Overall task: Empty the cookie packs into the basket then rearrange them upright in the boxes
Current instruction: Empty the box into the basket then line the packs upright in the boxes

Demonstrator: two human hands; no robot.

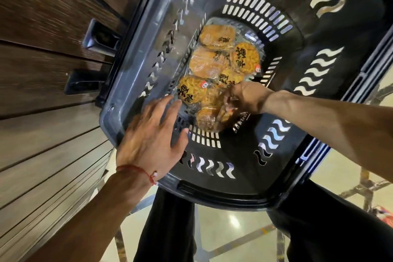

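Your right hand (244,99) reaches down into the basket (125,66), and its grip is closed on a cookie pack (224,116). The curled fingers pinch the crinkled clear wrapper, and the round golden cookie inside stands tilted on edge just below the grip.

Your left hand (153,134) holds nothing. Its grip is released, with the fingers straight and spread over the basket's near left corner. The fingertips are just short of another pack (191,89), which lies flat to the left of your right grip. That pack shows a bumpy orange disc with bold black lettering and a small red and white tag. A thin red string bracelet (136,169) circles the left wrist.

The other cookie packs (209,62) lie heaped on the basket floor beyond your right grip. They overlap one another, all round and amber under glossy film, some with the smoother pale back facing up.

The basket is dark grey hard plastic. Its walls are cut with rows of wavy slots and its bottom with straight slits.

Beyond your left grip, outside the basket, run dark wood-grain panels (42,27) with horizontal grooves. Below your wrists are black trousers (165,229) and a shiny pale tiled floor (234,229).
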